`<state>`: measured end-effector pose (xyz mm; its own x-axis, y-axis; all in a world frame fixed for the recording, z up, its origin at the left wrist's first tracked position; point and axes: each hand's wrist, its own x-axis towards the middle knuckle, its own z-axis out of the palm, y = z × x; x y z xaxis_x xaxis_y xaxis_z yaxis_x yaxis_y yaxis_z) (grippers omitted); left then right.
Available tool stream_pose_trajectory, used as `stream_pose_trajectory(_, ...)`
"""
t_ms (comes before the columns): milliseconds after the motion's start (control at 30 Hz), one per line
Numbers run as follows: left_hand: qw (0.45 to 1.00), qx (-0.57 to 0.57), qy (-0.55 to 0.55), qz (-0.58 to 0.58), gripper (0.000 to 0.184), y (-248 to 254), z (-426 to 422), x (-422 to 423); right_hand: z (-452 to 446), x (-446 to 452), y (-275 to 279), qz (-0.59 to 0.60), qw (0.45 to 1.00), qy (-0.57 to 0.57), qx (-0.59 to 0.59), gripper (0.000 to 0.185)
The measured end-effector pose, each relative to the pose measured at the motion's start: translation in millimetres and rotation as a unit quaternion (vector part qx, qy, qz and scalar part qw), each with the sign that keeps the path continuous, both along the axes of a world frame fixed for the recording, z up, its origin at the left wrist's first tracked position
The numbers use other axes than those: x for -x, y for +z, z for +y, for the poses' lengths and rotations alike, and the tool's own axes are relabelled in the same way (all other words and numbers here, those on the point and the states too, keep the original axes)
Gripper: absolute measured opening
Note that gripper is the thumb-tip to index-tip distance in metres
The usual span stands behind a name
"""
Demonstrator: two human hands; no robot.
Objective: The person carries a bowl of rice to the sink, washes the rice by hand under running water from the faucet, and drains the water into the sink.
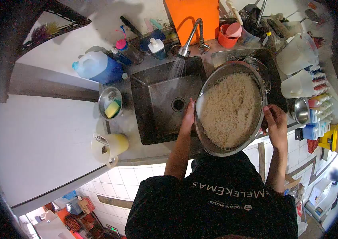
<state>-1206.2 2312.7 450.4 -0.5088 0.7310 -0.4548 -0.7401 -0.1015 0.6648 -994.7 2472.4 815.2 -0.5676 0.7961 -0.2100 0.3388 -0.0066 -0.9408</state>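
A large round metal bowl [202,140] holds a broad layer of pale, rice-like grains [230,111]. My left hand [189,113] grips its left rim, while my right hand [275,121] has its fingers closed on the right rim. The bowl is tilted and hangs over the front of the counter, between two sink basins. To its left is a steel sink basin [153,115] with a round drain [177,104]. Water sprays into that basin from a faucet [184,51].
A small metal bowl with a yellow sponge [112,109] and a cream pitcher [118,144] stand left of the sink. Behind are a blue-liquid jug [99,67], a pump bottle [157,48], an orange board [177,16] and red cups [228,36]. White containers [296,53] line the right.
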Motion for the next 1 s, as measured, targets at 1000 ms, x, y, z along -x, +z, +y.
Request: stream_pose_trajectory(1000,0.995,-0.030,0.008,-0.090,0.060,-12,5,5,1,4,2,-0.002,1.000,0.028,-0.007,0.020)
